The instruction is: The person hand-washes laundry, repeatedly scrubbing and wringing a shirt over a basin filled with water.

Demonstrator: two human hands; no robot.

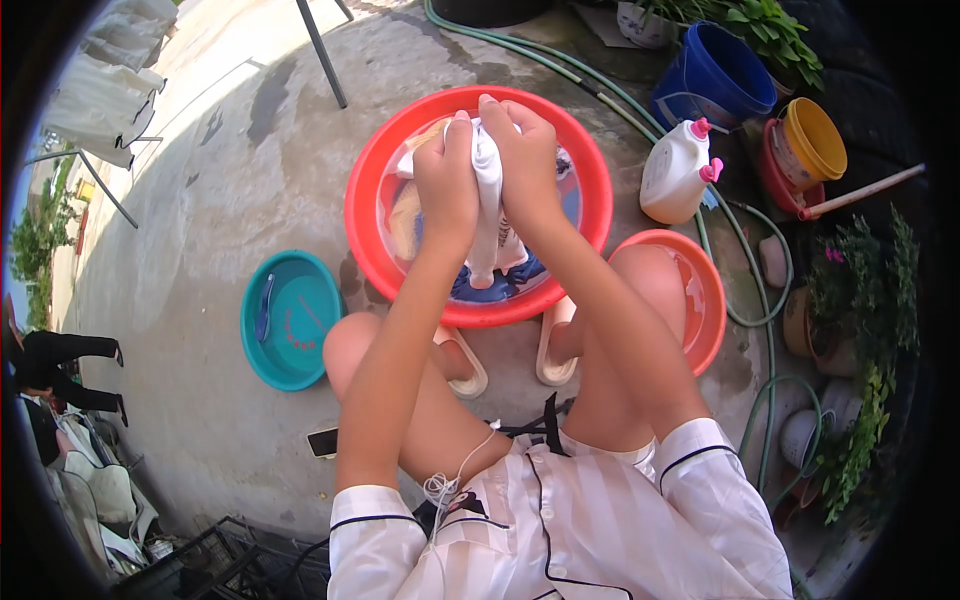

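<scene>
At far left, a person in dark trousers is cut off by the lens's black edge, the upper body barely made out. A slim blue object, its kind hard to tell, is held within a teal basin. Over the large red basin, both arms are stretched forward, elbows nearly straight, forearms brought together toward the wrists. The left hand is curled tightly on a white cloth, thumb uppermost, its fingertips hidden from view. Between the two hands the cloth is gathered into a narrow fold, its lower end hung over the basin; whether the water is touched cannot be told. The right hand is clenched on the same cloth, thumb raised beside the left one, fingertips likewise concealed. Beneath, beige fabric and dark blue fabric are partly covered by arms and cloth. At right, an orange basin is half blocked by the knee, near pink-capped jugs.
</scene>
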